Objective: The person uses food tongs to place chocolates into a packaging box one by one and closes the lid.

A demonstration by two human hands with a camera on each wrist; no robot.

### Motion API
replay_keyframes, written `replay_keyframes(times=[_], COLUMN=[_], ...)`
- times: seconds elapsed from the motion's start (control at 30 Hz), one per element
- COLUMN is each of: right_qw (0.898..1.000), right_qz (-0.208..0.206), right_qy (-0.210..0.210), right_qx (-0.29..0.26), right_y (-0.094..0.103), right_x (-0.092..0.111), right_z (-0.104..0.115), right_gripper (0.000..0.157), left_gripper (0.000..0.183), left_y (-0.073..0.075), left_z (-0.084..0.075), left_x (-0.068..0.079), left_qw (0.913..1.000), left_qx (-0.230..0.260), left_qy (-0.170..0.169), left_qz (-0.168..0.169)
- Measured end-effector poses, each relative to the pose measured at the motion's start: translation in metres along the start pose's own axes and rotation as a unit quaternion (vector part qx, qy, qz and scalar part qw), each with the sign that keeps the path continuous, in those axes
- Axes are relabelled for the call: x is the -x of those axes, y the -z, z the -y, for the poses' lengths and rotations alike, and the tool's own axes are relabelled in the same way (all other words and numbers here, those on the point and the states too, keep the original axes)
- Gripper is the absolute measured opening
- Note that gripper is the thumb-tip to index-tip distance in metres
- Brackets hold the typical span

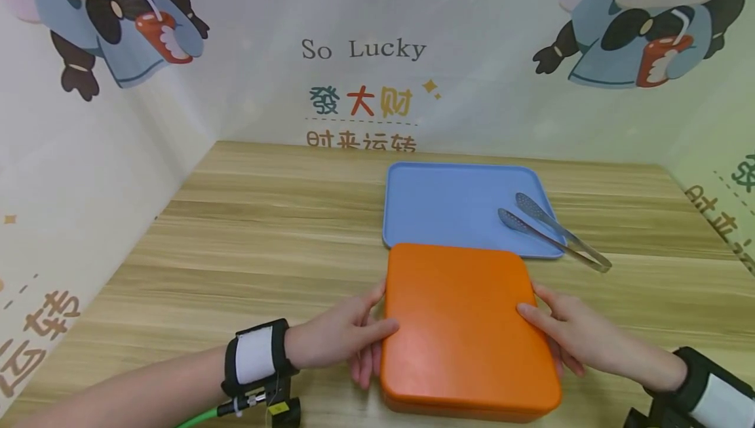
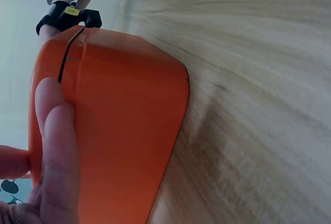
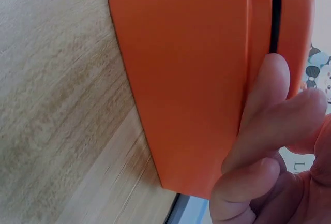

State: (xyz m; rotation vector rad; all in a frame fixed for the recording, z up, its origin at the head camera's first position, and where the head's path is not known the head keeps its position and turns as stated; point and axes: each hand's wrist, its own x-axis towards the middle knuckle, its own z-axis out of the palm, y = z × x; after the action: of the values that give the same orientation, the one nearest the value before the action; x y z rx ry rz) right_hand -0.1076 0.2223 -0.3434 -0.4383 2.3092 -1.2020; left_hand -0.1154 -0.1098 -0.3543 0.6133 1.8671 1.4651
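An orange lidded box (image 1: 463, 330) lies on the table in front of me. My left hand (image 1: 360, 333) grips the lid at its left side, thumb on the top edge and fingers along the side wall. On the opposite side my right hand (image 1: 569, 333) holds the lid likewise, thumb on top. In the left wrist view, fingertips (image 2: 50, 92) press at the dark seam under the lid (image 2: 44, 69). The right wrist view shows a fingertip (image 3: 276, 71) right at the same dark gap, below the lid rim (image 3: 295, 22). Whatever the box contains is hidden.
Behind the box lies a blue tray (image 1: 448, 198), its near edge partly covered by the box. Metal tongs (image 1: 560, 234) rest across the tray's right corner, their joined end out over the wooden table (image 1: 265, 238). A printed cloth (image 1: 472, 74) walls the back and sides.
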Motion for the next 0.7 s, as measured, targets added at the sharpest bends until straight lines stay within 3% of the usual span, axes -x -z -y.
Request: replay_keyframes(times=[0.23,0.7], right_qw=[1.000,1.000], right_qz=[-0.002,0.005], right_qy=[0.000,0.007], right_qx=[-0.010,-0.006], right_y=[0.0014,-0.0035], right_x=[-0.0035,0.0026], right_z=[-0.0031,-0.0092], right_gripper=[0.068,0.069], left_gripper=[0.071,0.074], left_y=[-0.0002,-0.0029], left_z=[0.0015,0.0058], left_x=[-0.0041,-0.0013], left_qw=[0.9998,0.9998], left_qx=[-0.017,-0.004], left_qy=[0.002,0.006], left_qz=[-0.012,-0.021])
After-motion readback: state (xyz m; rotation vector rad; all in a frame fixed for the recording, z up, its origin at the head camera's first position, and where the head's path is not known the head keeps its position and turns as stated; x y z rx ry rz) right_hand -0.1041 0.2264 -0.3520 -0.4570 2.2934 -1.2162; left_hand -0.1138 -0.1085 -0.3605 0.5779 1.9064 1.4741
